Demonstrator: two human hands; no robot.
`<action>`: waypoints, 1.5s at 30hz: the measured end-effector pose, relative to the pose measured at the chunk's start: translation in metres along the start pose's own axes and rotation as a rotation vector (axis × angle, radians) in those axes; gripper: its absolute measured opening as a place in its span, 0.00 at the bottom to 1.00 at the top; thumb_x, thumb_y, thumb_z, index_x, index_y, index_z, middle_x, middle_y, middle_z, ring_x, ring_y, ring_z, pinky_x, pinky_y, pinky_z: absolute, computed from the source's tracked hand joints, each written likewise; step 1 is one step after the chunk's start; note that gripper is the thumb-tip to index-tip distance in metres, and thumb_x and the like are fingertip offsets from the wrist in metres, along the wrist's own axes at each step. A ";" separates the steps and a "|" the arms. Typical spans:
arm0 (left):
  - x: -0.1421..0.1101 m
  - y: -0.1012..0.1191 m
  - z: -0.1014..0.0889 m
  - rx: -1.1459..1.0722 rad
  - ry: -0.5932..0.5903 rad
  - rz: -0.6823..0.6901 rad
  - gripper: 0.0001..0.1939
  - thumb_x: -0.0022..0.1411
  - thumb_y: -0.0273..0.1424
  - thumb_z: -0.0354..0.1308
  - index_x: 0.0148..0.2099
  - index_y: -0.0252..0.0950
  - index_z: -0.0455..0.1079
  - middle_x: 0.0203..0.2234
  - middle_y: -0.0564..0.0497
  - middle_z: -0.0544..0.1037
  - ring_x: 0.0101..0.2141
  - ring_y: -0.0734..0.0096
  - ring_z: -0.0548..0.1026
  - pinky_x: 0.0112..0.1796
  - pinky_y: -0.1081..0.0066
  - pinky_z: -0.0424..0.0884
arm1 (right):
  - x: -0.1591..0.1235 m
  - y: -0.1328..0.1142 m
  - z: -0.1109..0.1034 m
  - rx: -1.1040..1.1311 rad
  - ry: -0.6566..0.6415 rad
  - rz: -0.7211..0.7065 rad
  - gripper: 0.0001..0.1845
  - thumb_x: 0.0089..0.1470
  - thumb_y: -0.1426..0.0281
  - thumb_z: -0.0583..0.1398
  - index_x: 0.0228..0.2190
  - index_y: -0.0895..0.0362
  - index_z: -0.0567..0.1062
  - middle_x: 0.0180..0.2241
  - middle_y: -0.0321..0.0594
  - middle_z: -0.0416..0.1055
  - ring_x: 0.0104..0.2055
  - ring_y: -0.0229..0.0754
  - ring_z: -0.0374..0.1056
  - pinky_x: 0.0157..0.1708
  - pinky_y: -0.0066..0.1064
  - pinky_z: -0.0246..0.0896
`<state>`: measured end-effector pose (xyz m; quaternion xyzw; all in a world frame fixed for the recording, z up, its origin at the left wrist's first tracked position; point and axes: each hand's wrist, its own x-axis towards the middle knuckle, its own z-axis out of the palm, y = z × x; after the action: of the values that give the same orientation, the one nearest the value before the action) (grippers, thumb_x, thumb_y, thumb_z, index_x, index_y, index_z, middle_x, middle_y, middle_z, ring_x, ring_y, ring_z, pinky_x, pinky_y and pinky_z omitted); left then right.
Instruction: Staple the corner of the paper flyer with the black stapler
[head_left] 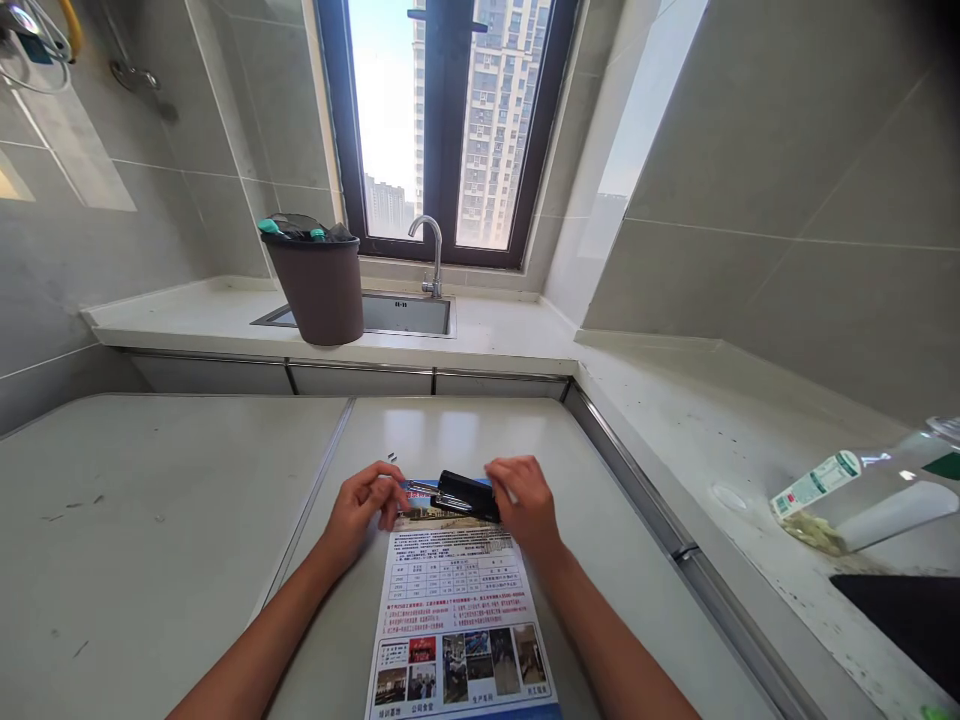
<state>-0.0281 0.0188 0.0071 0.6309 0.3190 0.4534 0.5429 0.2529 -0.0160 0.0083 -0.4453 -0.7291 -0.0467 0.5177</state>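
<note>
A printed leaflet with text, a table and small photos lies flat on the table. Over its top edge is a glossy black, oblong object with a thin, shiny metal part sticking out of its left end. The fingers of my left hand pinch the tip of that metal part. My right hand is curled, its thumb and fingertips at the right end of the black object. The exact kind of this object cannot be made out.
A small metallic bit lies beyond my left hand. Behind the table, a brown bin stands by the sink and tap. A clear plastic bottle lies on the right counter, near a black item.
</note>
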 end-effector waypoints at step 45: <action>0.012 -0.010 -0.011 0.862 0.154 0.206 0.12 0.69 0.41 0.56 0.42 0.40 0.75 0.36 0.50 0.80 0.34 0.67 0.75 0.36 0.69 0.69 | -0.002 0.036 -0.003 -0.011 0.041 0.259 0.14 0.57 0.81 0.52 0.27 0.54 0.71 0.31 0.38 0.71 0.37 0.45 0.63 0.41 0.37 0.60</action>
<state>-0.0324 0.0358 0.0004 0.7922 0.4539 0.3764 0.1571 0.2806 0.0026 -0.0058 -0.5374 -0.6543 0.0075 0.5320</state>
